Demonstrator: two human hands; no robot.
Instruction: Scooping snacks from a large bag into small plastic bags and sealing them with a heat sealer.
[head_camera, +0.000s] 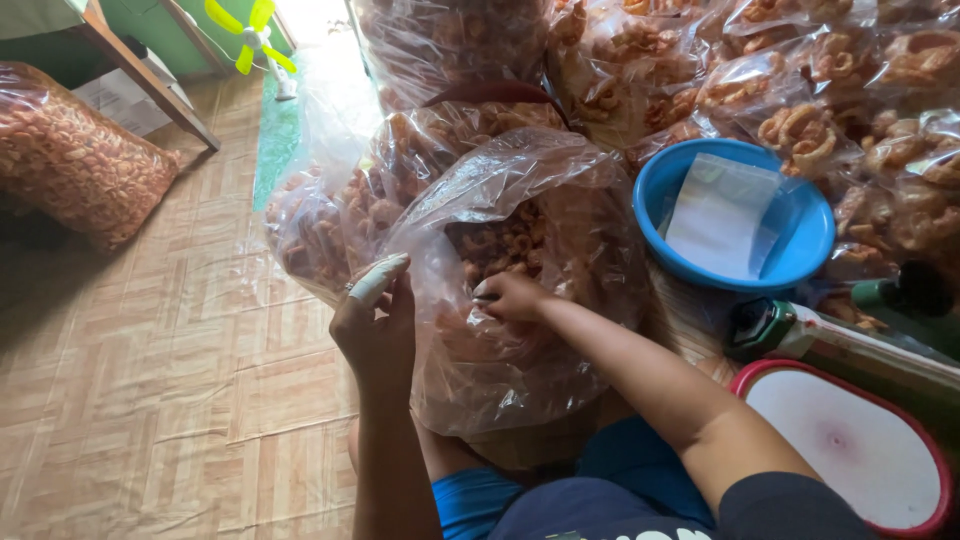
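Observation:
A large clear plastic bag (540, 200) full of ring-shaped orange-brown crackers (505, 243) stands in front of me. My left hand (375, 320), a white bandage around one finger, pinches the bag's open rim on its left side. My right hand (512, 297) reaches into the mouth of the bag, fingers curled over the crackers inside. Whether it holds any crackers cannot be seen.
A blue plastic bowl (810, 250) with empty small clear bags in it sits to the right. A red-rimmed white lid (850, 450) and a green sealing device (800, 335) lie at bottom right. Several filled cracker bags pile behind; another big bag (75, 150) lies at left on the patterned floor.

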